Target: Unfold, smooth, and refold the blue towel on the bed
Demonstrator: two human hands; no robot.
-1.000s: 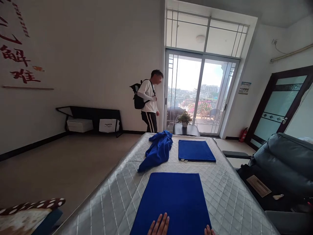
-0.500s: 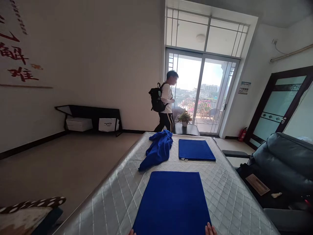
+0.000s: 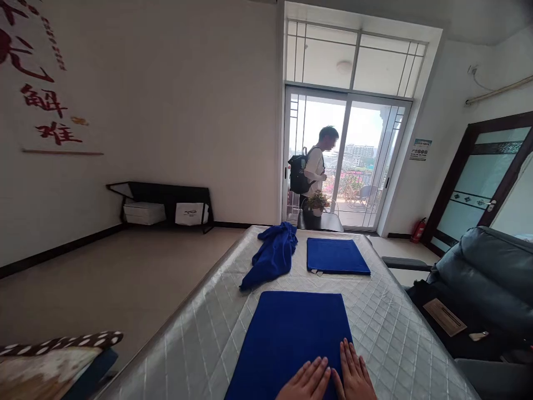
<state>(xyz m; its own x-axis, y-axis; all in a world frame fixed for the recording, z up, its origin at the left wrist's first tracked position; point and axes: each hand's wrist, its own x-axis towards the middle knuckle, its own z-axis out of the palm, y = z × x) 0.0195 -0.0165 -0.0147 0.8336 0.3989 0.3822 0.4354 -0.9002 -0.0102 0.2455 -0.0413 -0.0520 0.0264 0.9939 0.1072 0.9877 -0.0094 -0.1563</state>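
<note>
A blue cloth [image 3: 291,328], spread out smooth, lies in front of me on a silver quilted table cover [image 3: 187,339]. My left hand [image 3: 306,380] rests flat on the cloth's near part, fingers outstretched. Beside it, my right hand [image 3: 353,372] lies flat over the cloth's right edge, fingers straight and pointing forward. Farther back sits a neatly folded blue cloth [image 3: 338,255] with small white tags at its near edge. To its left, a crumpled blue cloth [image 3: 272,255] lies in a loose heap.
A person wearing a black backpack [image 3: 300,172] walks by the sliding glass door, behind a potted plant [image 3: 317,203]. A dark leather armchair [image 3: 491,278] stands right of the table. At lower left is a patterned cushion [image 3: 54,366]; a black bench [image 3: 169,194] stands along the wall.
Both hands have moved from the cloth's near corners onto its surface, the left one shifting right to lie beside the right. The person with the backpack has walked rightward.
</note>
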